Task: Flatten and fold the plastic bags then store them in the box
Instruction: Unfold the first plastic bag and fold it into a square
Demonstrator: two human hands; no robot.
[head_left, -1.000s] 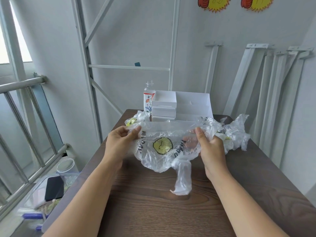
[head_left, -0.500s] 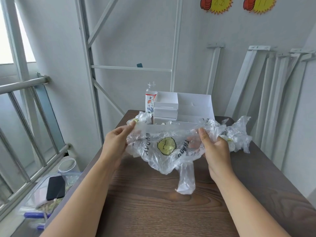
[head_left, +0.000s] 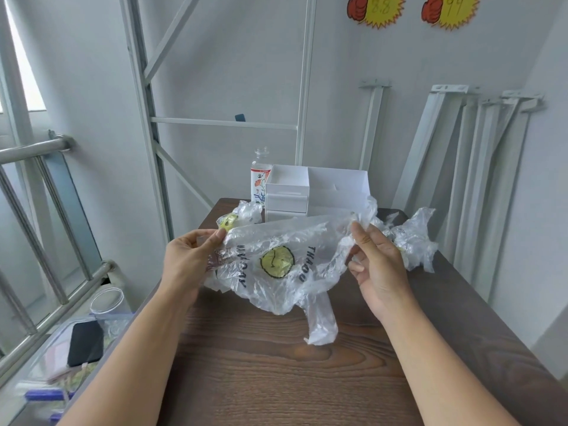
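Clutter is sitting on the floor at the far left, a clear jar (head_left: 107,302) among it. My left hand (head_left: 187,259) is pinching the left upper edge of the plastic bag (head_left: 276,265), thumb against fingers, a narrow grip closed on the film. The bag, clear with a yellow smiley face and black lettering, is hanging crumpled between my hands above the dark wooden tabletop (head_left: 261,379), one loose strip dangling toward the wood. Behind it a small crumpled bag (head_left: 244,212) is lying beside a labelled bottle (head_left: 259,182), and the white box (head_left: 307,192) is standing open near the tabletop's far edge. My right hand (head_left: 379,272) is pinching the bag's right upper edge between thumb and forefinger, the other fingers loosely curled. Just beyond it, more crumpled bags (head_left: 413,238) are lying in a heap.
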